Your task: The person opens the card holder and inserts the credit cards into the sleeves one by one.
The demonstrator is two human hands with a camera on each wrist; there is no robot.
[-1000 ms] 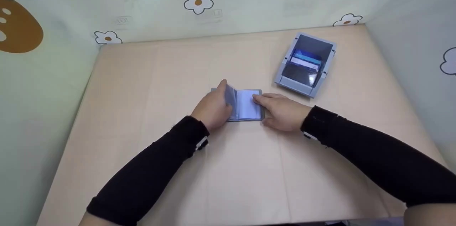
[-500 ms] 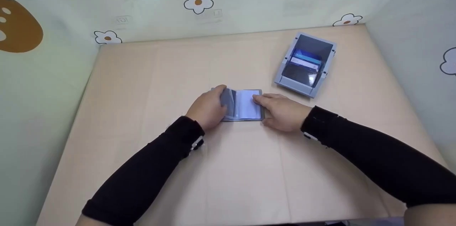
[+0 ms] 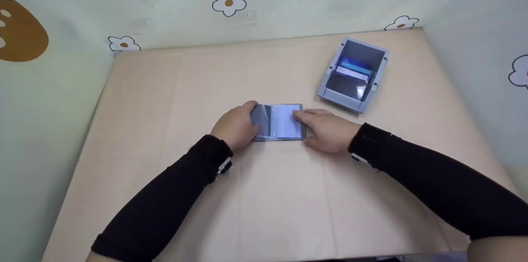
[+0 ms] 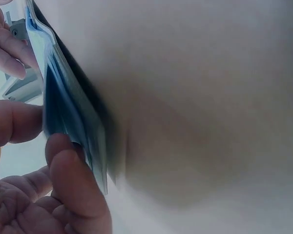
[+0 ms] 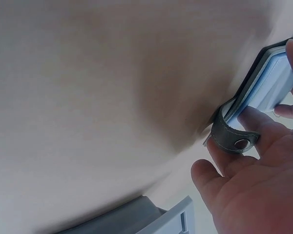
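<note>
A small card holder (image 3: 284, 128) with clear plastic sleeves lies spread flat on the table in the head view. My left hand (image 3: 236, 126) holds its left side; in the left wrist view, the thumb and a finger pinch the bluish sleeves (image 4: 58, 107). At the other side my right hand (image 3: 330, 130) grips the right edge, one fingertip resting on the pale sleeve. The right wrist view shows the holder's dark strap with a metal snap (image 5: 241, 144) against the right fingers. Part of the left cover is hidden behind the left hand.
A grey open-topped bin (image 3: 330, 86) stands at the back right, beyond the right hand. Blue and white flat packs (image 3: 353, 73) and a dark shiny item (image 3: 346, 86) lie inside it. Walls with printed flowers border the beige table (image 3: 177, 88).
The left hand has moved left and down, turning the raised sleeves over so they lie flatter on the left side. The right hand and the bin have stayed put.
</note>
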